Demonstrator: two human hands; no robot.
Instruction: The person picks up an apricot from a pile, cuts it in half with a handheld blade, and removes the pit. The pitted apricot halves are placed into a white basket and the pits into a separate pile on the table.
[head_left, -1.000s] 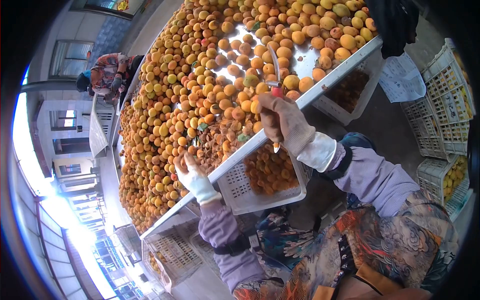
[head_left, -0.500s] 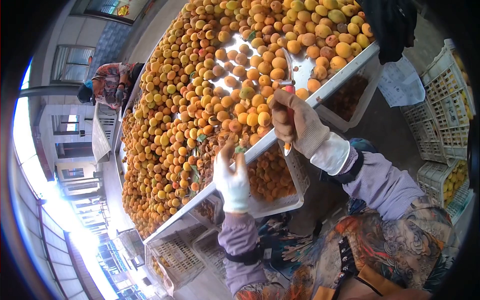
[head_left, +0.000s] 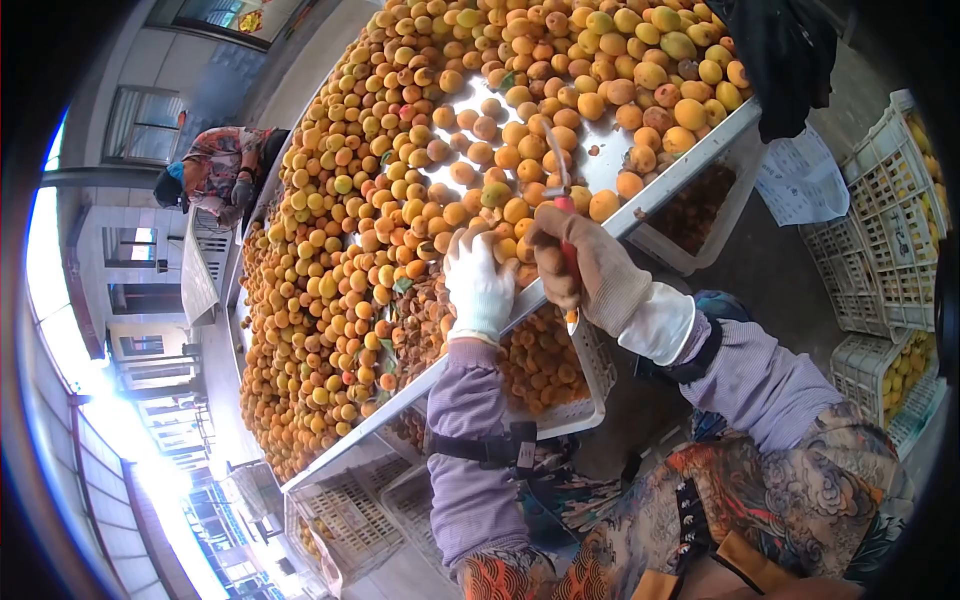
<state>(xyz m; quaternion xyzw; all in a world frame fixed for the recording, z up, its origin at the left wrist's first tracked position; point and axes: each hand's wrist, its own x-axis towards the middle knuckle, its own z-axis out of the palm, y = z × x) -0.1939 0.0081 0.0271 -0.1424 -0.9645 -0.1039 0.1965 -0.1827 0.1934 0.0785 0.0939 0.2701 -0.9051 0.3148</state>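
Observation:
My left hand (head_left: pixel 480 282), in a white glove with stained fingertips, reaches over the table's near edge onto the apricots (head_left: pixel 350 240). Its fingers are apart and rest against the fruit; what lies under the fingertips is hidden. Just to its right, my right hand (head_left: pixel 595 262), gloved in tan and white, is wrapped around the red handle of a small sickle (head_left: pixel 566 204). The thin curved blade points away from me, over the fruit and a bare shiny patch of tabletop. Squashed brown fruit pieces (head_left: pixel 420 322) lie left of my left hand.
Below the metal table rim (head_left: pixel 400 398) sits a crate of halved apricots (head_left: pixel 545 365). Another bin (head_left: pixel 690 250) holds dark scraps. Plastic crates (head_left: pixel 880 240) of yellow fruit stand at right beside a hanging paper sheet (head_left: pixel 800 180). A person (head_left: pixel 220 170) bends at the far side.
My left hand has moved forward and right, from the rim onto the apricots close to my right hand. My right hand keeps its grip on the sickle, its blade slightly shifted left.

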